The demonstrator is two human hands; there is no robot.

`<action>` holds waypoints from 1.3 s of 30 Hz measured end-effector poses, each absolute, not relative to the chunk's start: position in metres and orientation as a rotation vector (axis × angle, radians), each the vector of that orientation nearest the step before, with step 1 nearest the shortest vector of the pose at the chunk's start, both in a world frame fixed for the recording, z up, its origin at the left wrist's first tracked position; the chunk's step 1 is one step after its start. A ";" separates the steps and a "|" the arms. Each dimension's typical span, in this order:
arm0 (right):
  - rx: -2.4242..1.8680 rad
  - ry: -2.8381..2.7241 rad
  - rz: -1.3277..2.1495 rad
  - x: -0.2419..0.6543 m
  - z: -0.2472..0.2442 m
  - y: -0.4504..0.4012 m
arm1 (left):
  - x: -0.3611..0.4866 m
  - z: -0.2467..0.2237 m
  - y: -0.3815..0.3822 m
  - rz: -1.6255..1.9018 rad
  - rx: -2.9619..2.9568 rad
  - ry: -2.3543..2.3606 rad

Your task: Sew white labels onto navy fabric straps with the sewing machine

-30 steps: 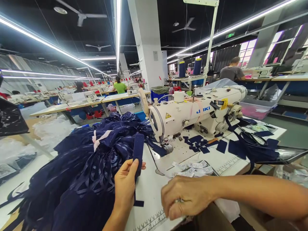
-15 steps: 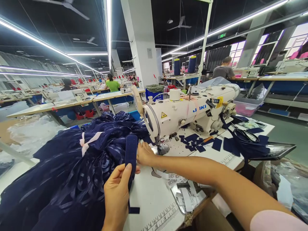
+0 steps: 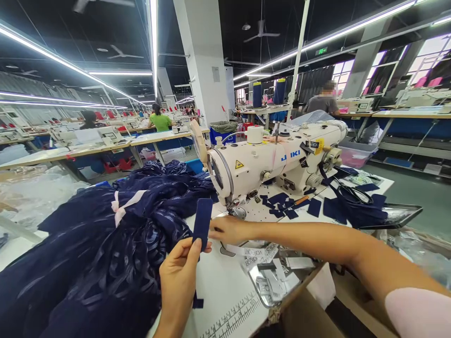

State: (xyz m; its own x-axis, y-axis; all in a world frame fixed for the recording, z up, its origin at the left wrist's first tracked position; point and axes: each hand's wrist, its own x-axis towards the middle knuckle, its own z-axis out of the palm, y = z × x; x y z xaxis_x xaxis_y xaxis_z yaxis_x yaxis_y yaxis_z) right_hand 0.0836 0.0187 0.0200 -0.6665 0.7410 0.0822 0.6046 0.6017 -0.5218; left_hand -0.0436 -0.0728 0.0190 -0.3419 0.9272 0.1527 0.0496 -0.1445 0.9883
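Observation:
My left hand [image 3: 181,270] pinches a navy fabric strip [image 3: 203,220] between thumb and fingers, its flat upper end standing up. Just right of the strip is my right hand [image 3: 229,229], fingers curled and their tips near the strip's edge; whatever they hold is hidden. A heap of navy garments [image 3: 105,253], with a pale pink tie [image 3: 121,209] on it, lies left of my hands. The white sewing machine [image 3: 271,162] stands behind my right hand. Below my left hand a small navy end [image 3: 198,303] rests on the white table.
Several cut navy pieces [image 3: 280,202] lie on the machine bed. Black-handled scissors [image 3: 355,193] rest on navy cloth at the right. A dish [image 3: 262,293] of white labels sits near the table's front edge. Other people work at tables farther back.
Both hands and the strip have shifted slightly right in view, and the strip now leans a little right. My right hand has turned slightly, with a gap between its fingers showing.

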 end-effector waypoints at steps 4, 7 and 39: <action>-0.924 -2.727 0.708 0.141 0.023 -0.035 | -0.040 0.011 -0.070 1.562 1.450 1.435; -0.716 -2.736 0.754 0.169 0.025 -0.062 | -0.036 0.006 -0.064 1.523 1.728 1.468; -1.058 -2.189 1.244 0.188 -0.007 0.042 | -0.017 0.016 -0.017 0.391 2.605 1.659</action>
State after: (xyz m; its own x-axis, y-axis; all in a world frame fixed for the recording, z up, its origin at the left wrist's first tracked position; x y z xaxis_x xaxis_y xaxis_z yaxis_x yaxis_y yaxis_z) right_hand 0.1882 0.0419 -0.0075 -0.6292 0.7770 -0.0187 0.4136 0.3143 -0.8545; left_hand -0.0174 -0.0169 0.0155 0.4002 0.8955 0.1948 0.8883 -0.4313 0.1578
